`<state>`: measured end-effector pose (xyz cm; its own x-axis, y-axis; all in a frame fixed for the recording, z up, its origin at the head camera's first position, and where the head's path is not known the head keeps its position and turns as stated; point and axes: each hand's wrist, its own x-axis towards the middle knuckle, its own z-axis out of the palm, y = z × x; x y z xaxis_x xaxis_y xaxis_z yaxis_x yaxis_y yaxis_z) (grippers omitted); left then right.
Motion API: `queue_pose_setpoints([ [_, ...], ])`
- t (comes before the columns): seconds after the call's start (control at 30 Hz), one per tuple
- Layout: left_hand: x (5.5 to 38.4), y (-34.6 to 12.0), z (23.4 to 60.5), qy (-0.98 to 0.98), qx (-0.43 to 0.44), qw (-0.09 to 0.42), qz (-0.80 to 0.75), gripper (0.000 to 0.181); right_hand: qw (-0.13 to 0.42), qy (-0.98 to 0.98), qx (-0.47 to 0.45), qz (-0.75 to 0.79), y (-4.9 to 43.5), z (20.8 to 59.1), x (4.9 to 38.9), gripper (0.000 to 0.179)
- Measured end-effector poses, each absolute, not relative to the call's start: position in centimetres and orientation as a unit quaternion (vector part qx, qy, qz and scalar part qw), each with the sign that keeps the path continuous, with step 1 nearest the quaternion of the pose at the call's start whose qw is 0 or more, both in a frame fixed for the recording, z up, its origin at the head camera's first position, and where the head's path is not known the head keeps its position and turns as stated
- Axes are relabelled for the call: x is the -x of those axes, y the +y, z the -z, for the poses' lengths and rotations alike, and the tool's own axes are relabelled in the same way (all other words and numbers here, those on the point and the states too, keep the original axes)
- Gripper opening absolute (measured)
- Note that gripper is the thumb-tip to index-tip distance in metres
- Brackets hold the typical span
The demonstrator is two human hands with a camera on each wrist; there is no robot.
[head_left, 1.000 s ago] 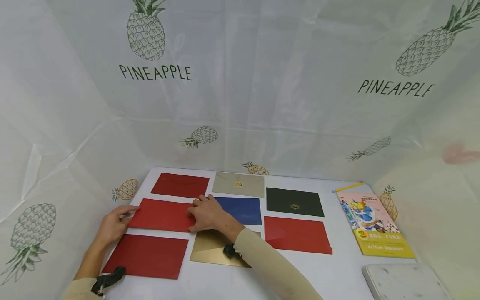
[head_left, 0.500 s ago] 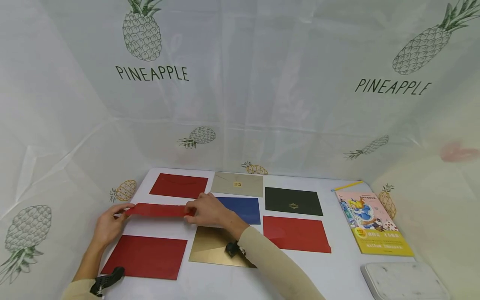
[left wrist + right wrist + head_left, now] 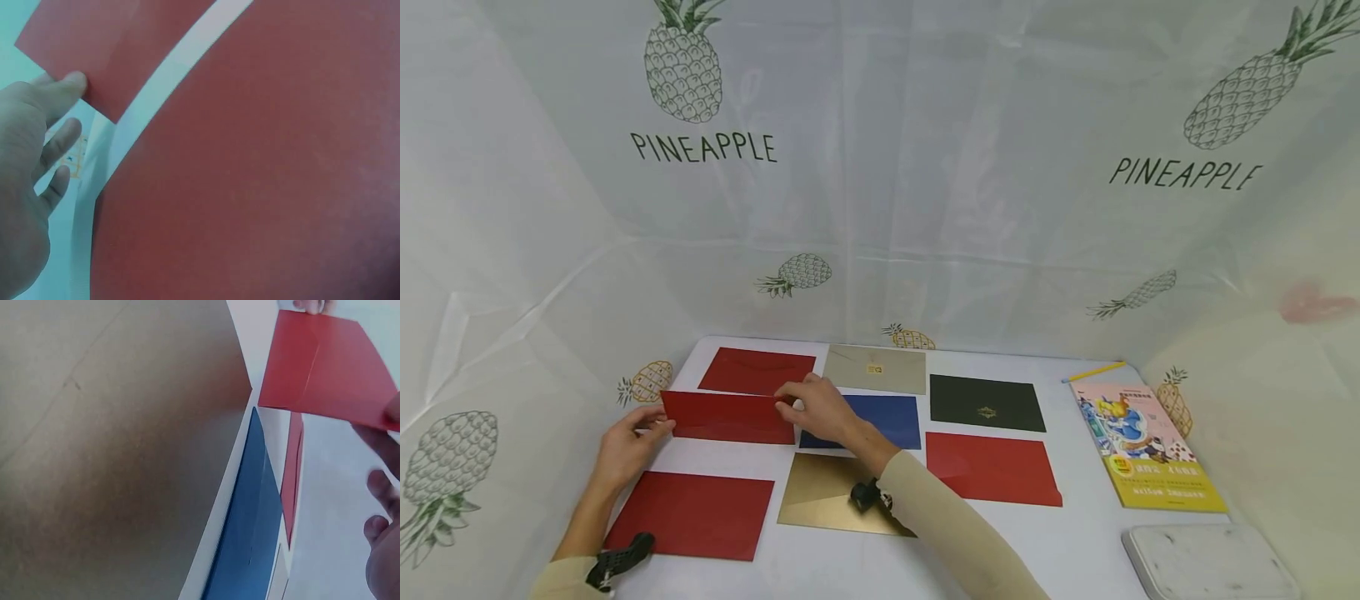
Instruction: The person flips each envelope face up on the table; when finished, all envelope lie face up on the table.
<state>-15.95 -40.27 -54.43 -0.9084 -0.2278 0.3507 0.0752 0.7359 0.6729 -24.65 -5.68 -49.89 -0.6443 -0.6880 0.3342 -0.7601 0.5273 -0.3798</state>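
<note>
Both hands hold a red envelope tilted up over the left part of the table. At its left end, the thumb and fingers of my left hand pinch the edge, as the left wrist view also shows. My right hand pinches the opposite end near its upper corner. In the right wrist view a flap line crosses the lifted red envelope. Behind it lies a darker red envelope, and in front another dark red one. A blue envelope lies partly under my right hand.
A gold envelope lies beneath my right forearm. Farther back is a beige envelope; to the right lie a dark green one and a red one. A book, a pencil and a pale case occupy the right side.
The red envelope lay flat a second ago. Its near edge has come up off the table, and it now stands tilted with its other face towards the head camera, both hands still pinching it.
</note>
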Motion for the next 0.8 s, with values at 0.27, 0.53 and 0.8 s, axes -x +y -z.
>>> queue_pose_setpoints([
  [0.27,16.3,-40.1,55.1,-0.912,-0.01,0.208,0.354,0.047,0.123,-0.917,-0.344,-0.159,-6.4,50.2,24.4,0.041],
  [0.53,16.3,-40.3,55.3,-0.933,-0.009,0.181,0.31,0.04,0.1,-0.94,-0.307,-0.11,-6.7,51.2,24.9,0.044],
  [0.8,16.1,-40.2,54.9,-0.947,0.05,0.14,0.287,0.049,0.064,-0.947,-0.306,-0.074,-6.8,52.1,25.2,0.042],
])
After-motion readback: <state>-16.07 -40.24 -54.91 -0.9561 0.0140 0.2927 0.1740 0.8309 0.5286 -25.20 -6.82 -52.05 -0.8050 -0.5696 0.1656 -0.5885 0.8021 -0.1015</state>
